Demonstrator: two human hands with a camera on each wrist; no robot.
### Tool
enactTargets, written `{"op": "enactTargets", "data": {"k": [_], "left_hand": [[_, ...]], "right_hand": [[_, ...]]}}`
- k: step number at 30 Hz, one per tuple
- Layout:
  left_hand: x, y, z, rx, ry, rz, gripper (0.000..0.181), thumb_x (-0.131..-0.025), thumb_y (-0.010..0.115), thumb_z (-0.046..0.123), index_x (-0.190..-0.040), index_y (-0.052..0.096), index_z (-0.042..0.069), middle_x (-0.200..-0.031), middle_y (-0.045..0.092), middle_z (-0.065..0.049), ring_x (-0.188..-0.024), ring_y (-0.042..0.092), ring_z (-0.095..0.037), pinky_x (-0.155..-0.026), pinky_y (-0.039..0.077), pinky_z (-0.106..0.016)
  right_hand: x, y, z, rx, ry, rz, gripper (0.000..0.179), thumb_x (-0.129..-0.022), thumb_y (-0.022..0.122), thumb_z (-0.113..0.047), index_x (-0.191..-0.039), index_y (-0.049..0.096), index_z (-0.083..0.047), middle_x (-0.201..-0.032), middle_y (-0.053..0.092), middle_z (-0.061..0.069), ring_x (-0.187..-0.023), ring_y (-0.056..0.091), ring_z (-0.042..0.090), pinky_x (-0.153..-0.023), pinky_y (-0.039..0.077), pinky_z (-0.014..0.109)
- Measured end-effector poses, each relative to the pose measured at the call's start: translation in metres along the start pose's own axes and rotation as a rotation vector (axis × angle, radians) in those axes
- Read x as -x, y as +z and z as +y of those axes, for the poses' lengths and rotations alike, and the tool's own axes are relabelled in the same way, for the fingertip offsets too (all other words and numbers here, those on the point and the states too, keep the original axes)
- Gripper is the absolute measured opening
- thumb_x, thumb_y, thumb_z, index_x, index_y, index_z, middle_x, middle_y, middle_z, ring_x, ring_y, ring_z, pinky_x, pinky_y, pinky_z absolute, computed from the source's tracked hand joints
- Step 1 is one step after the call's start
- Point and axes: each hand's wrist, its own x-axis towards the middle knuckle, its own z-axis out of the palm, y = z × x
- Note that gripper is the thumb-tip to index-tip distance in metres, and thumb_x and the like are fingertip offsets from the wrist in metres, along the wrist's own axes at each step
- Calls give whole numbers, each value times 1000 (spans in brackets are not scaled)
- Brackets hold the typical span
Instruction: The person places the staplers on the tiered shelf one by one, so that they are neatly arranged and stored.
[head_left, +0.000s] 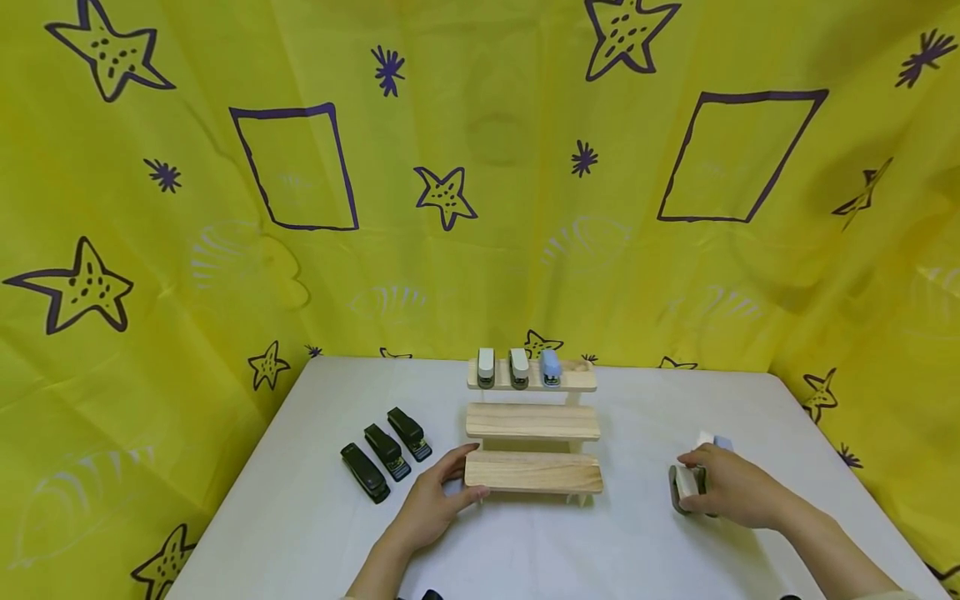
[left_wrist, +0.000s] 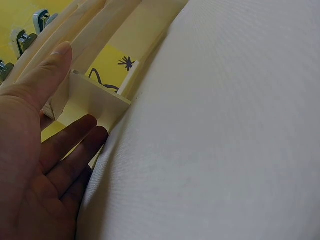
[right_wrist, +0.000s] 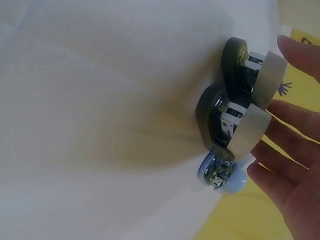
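My left hand (head_left: 435, 497) grips the left end of the lowest step of a pale wooden three-step stand (head_left: 534, 472), thumb along the front and fingers behind. In the left wrist view its fingertips (left_wrist: 90, 121) lie against the stand's side support. On the right, my right hand (head_left: 738, 487) holds a white-topped stapler (right_wrist: 270, 75) between thumb and fingers. Beside it are a second white-topped stapler (right_wrist: 251, 131) and a blue stapler (right_wrist: 225, 174), all standing close together. The hand partly hides these staplers in the head view.
Two white staplers (head_left: 519, 367) and a blue stapler (head_left: 551, 367) sit on the stand's top step. Three black staplers (head_left: 387, 452) lie in a slanted row left of the stand. A yellow patterned curtain (head_left: 495, 275) surrounds the white table (head_left: 330, 550).
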Motion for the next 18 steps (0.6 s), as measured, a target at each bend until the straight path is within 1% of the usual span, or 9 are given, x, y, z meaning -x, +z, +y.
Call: {"op": "enactTargets", "data": {"k": [3, 5, 9, 13, 16, 18], "left_hand": [[0, 0, 0, -2, 1, 0, 67, -88, 79, 48, -149, 52, 37, -137, 69, 0, -126, 65, -22, -109, 44, -55], [0, 0, 0, -9, 3, 1, 68, -88, 79, 48, -149, 52, 36, -137, 69, 0, -126, 66, -22, -109, 44, -54], [1, 0, 0, -29, 9, 1, 68, -88, 78, 49, -149, 52, 35, -137, 69, 0, -126, 66, -22, -109, 45, -53], [1, 0, 0, -38, 11, 0, 68, -89, 78, 49, -150, 52, 35, -137, 69, 1, -126, 66, -21, -109, 46, -52], [1, 0, 0, -37, 14, -1, 68, -89, 78, 49, -150, 51, 35, -137, 69, 1, -126, 66, -21, -109, 46, -52], [1, 0, 0, -35, 15, -2, 68, -89, 78, 49, -150, 51, 35, -137, 69, 2, -126, 66, -21, -108, 46, -51]], "right_hand": [[-1, 3, 2, 6, 0, -3, 70, -78, 89, -39, -128, 66, 6, -122, 67, 16, -107, 64, 30, -89, 53, 51], [-1, 4, 4, 4, 3, -5, 71, -78, 89, -38, -127, 66, 7, -122, 67, 18, -108, 64, 31, -90, 53, 52], [-3, 8, 6, 7, 4, -2, 71, -77, 90, -36, -126, 66, 9, -121, 66, 19, -106, 62, 30, -89, 53, 49], [-3, 11, 6, 20, -1, 11, 72, -75, 90, -35, -125, 67, 11, -120, 66, 21, -104, 62, 30, -88, 53, 50], [-3, 12, 5, 23, 3, 16, 72, -76, 90, -35, -125, 66, 12, -121, 65, 24, -105, 63, 34, -91, 52, 55], [-3, 13, 4, 24, 9, 16, 71, -76, 90, -35, -125, 66, 11, -122, 65, 24, -104, 62, 33, -90, 52, 54]]}}
